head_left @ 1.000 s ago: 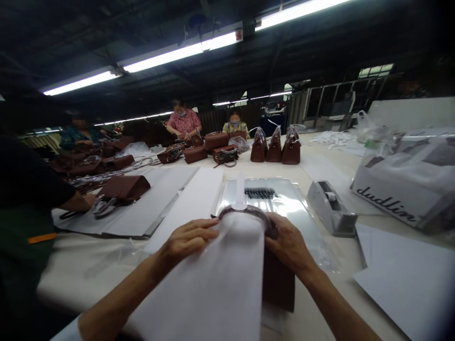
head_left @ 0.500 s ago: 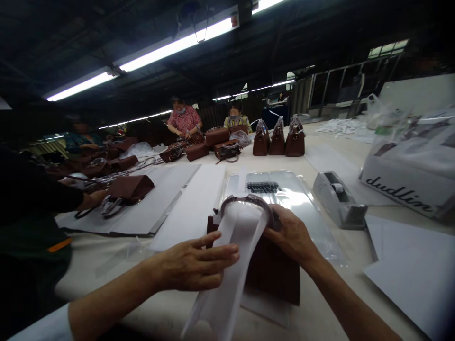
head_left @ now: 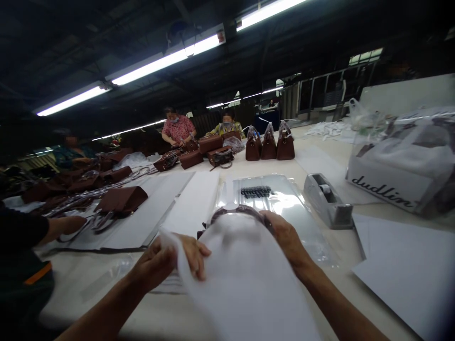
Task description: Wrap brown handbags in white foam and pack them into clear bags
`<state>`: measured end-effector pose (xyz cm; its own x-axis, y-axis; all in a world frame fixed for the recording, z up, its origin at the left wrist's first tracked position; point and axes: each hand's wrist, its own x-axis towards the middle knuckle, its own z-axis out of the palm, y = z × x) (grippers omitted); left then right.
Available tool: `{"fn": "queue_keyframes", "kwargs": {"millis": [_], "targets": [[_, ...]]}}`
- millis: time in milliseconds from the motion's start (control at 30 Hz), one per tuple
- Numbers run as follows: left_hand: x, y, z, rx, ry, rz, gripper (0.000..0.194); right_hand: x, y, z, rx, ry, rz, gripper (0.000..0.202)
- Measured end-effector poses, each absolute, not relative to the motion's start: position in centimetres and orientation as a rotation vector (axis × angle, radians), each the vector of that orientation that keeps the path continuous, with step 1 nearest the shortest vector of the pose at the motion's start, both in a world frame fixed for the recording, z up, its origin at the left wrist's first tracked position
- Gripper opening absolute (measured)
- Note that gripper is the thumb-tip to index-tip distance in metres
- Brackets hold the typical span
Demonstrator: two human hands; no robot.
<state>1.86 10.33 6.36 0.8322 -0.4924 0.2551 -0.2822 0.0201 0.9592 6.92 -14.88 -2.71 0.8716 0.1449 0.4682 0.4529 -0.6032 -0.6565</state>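
In front of me, a thin white wrapping sheet (head_left: pixel 249 284) passes under the arched handle (head_left: pixel 245 209) of a brown handbag and spreads towards me. It hides most of the bag's body. My right hand (head_left: pixel 284 237) is closed around the right side of the handle. At the sheet's left edge, my left hand (head_left: pixel 174 258) pinches the material between thumb and fingers, and a fold of it stands up over the hand. Just beyond the handle lie clear plastic bags (head_left: pixel 284 189) with black lettering.
A grey tape dispenser (head_left: pixel 329 203) stands right of the plastic bags. Behind it is a wrapped bag marked "dudlin" (head_left: pixel 384 184); white sheets (head_left: pixel 405 270) lie nearer. Three brown handbags (head_left: pixel 269 144) stand farther back. At left, a co-worker's hand (head_left: pixel 71 224) is near another handbag (head_left: pixel 121 200).
My left hand has moved left and taken hold of the sheet's edge. The narrow folded strip has spread wide over the handbag. My right hand stays at the handle.
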Motion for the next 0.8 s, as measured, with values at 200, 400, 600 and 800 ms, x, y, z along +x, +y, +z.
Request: {"fn": "queue_keyframes", "kwargs": {"millis": [200, 400, 600, 800], "targets": [[1.9, 8.0, 7.2, 2.279, -0.623, -0.302, 0.043, 7.0, -14.5, -2.7, -2.25, -0.418, -0.471, 0.031], [4.9, 2.1, 6.0, 3.21, -1.088, -0.043, 0.053, 6.7, -14.7, -2.9, -2.238, -0.5, -0.493, 0.038], [7.9, 2.2, 5.5, 3.237, -1.256, 0.058, 0.019, 7.0, -14.8, -3.0, -2.226, -0.513, -0.527, 0.037], [7.9, 2.1, 6.4, 3.069, -1.249, 0.061, 0.022, 7.1, -14.8, -2.8, -2.304, -0.411, -0.497, 0.032]]}}
